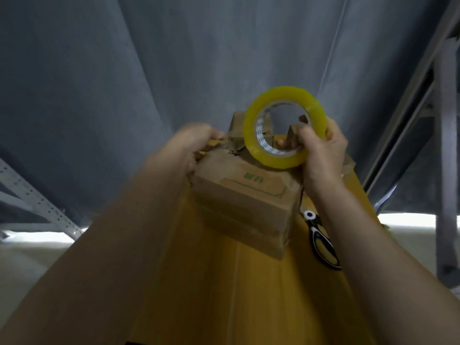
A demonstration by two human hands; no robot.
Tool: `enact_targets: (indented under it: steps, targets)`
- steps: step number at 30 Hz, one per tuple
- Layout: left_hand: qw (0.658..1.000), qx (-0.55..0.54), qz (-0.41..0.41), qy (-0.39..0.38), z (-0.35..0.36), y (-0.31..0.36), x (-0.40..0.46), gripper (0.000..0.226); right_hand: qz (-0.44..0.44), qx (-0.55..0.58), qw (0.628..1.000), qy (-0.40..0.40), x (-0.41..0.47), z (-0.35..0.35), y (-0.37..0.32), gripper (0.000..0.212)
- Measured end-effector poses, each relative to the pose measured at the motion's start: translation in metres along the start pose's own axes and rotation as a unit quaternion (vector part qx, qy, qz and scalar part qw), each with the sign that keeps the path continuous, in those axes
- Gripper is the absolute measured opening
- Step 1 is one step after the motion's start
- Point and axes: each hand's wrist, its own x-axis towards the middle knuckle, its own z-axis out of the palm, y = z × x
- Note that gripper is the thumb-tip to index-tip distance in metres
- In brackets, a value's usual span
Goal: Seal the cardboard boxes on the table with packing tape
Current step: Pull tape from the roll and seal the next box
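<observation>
The right hand [321,143] grips the yellow tape roll [284,127] above the closed cardboard box [245,202] on the yellow table [224,295]. The left hand [193,143] pinches something at the box's far left edge; blur hides what. Scissors [321,239] lie beside the box, partly behind the right forearm. More boxes [236,125] show behind the roll.

A storeroom or warehouse packing spot is suggested by perforated metal shelving uprights [37,202], a grey curtain backdrop [124,70] and a cardboard-covered table [224,295].
</observation>
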Motion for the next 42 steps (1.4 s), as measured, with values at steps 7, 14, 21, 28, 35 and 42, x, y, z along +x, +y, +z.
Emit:
enact_targets:
  steps: [7,14,21,28,35,42]
  targets:
    - [0.961,-0.257,-0.027,0.099,0.013,-0.041,-0.056,0.006,0.041,-0.168,0.972,-0.160,0.008,-0.010,-0.016,0.043]
    - [0.907,-0.399,-0.021,0.133,0.022,-0.047,-0.068,0.024,0.037,-0.185,0.977,-0.100,-0.008,-0.003,-0.031,0.026]
    - [0.912,-0.370,-0.024,0.175,0.019,-0.039,-0.061,0.009,-0.031,-0.242,0.962,-0.126,-0.012,-0.009,-0.050,0.021]
    - [0.923,-0.352,-0.084,0.132,-0.001,-0.039,-0.046,0.021,-0.031,-0.324,0.942,-0.080,-0.007,-0.020,-0.054,0.038]
    - [0.924,-0.350,-0.111,0.105,0.000,-0.043,-0.041,0.025,0.021,-0.276,0.960,-0.026,-0.008,-0.013,-0.040,0.015]
    - [0.916,-0.371,-0.108,0.103,0.003,-0.046,-0.027,0.024,-0.024,-0.251,0.967,0.016,0.002,-0.002,-0.034,0.015]
